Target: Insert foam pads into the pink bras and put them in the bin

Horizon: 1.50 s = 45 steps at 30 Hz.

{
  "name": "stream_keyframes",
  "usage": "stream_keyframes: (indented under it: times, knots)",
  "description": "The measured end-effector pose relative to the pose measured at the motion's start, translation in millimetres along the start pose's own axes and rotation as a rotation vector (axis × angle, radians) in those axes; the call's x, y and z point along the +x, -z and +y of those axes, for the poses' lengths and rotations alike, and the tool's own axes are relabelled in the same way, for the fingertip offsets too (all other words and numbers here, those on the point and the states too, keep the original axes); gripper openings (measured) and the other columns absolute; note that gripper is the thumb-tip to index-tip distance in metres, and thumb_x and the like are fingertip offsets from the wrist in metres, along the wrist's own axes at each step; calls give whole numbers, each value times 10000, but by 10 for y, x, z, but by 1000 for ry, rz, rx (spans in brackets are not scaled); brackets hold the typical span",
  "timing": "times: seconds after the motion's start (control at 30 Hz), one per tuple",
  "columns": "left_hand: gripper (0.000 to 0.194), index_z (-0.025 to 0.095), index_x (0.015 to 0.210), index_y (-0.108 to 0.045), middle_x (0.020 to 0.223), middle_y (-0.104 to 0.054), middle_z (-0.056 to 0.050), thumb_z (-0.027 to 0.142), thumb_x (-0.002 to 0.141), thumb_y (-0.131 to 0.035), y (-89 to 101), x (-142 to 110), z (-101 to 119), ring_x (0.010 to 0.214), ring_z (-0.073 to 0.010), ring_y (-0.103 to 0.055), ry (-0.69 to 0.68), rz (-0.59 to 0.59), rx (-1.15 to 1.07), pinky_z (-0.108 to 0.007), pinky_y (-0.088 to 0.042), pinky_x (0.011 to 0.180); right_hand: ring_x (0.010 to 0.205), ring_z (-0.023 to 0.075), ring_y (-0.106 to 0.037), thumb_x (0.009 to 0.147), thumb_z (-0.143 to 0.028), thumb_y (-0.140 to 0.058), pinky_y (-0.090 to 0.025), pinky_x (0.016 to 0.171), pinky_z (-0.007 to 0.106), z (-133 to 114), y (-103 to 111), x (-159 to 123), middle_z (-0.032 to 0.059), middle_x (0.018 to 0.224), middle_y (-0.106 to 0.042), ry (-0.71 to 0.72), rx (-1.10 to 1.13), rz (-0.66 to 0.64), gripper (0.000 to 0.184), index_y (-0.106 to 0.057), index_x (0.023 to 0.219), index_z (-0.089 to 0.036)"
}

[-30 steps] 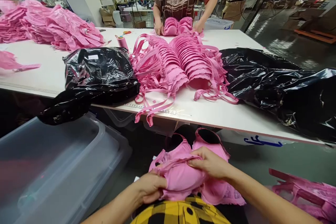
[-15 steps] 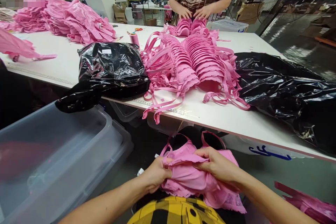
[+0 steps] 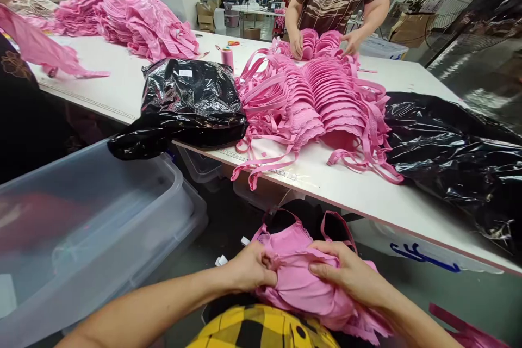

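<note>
A pink bra (image 3: 296, 280) with lace edging and thin straps lies over my lap, below the table's front edge. My left hand (image 3: 253, 267) pinches its fabric at the left side, thumb and fingers closed. On the right, my right hand (image 3: 345, 269) grips a fold of the same bra between thumb and fingers. The cloth is bunched and creased between the two hands. Part of the bra's lower right side is hidden behind my right forearm. Its straps loop up toward the table.
A white table (image 3: 350, 190) holds nested pink bras (image 3: 302, 106) between a black plastic bag (image 3: 191, 98) and another black bag (image 3: 457, 147). Across it, a co-worker's hands (image 3: 297, 43) touch the stack. Clear plastic bins (image 3: 171, 201) stand left. Pink garments (image 3: 150, 22) are heaped at far left.
The view has shifted, so the table things sit farther right. My hands have gathered the bra's fabric more tightly. The co-worker's hands have moved apart to the sides of the stack.
</note>
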<state>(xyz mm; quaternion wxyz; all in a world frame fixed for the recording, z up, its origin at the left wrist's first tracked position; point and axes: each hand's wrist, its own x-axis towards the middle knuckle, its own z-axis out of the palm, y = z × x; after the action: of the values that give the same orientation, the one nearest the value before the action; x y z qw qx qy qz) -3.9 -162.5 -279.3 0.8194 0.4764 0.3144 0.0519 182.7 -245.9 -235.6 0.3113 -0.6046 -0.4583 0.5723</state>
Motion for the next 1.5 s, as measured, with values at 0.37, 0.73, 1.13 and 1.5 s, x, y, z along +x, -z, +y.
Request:
stream_keyframes:
  times: [0.37,0.73,1.13,1.5]
  knots:
    - [328,155,424,-384,450,-251,76,229,632,-626,140,93,131,456,-48,-186,-29,-20,191,-195,-199,448,714,151,-496,703,-413,-655,-403,637,244,104,169,-52,4,771,-594,-15,52,-43,296,-643,822,-143]
    - [279,96,715,-666,683,-591,-31,333,594,-749,83,157,-40,666,-162,-511,-44,47,119,-255,-421,651,626,148,-478,767,-308,-509,-365,584,239,376,31,68,-11,634,-540,21,-126,262,201,-578,673,-144]
    - [391,70,725,-663,656,-604,-49,460,685,-656,168,221,-154,621,-166,-510,-164,220,257,-247,-406,601,739,204,-556,770,-247,-540,-402,677,289,441,-95,36,54,818,-642,69,-508,297,139,-603,856,-157]
    - [465,151,943,-693,967,-685,-109,476,612,-716,382,162,-331,993,-315,-581,-187,228,273,-383,-437,911,816,183,-616,685,-141,-640,-458,753,267,423,120,-341,40,906,-690,154,-429,308,312,-664,991,-196]
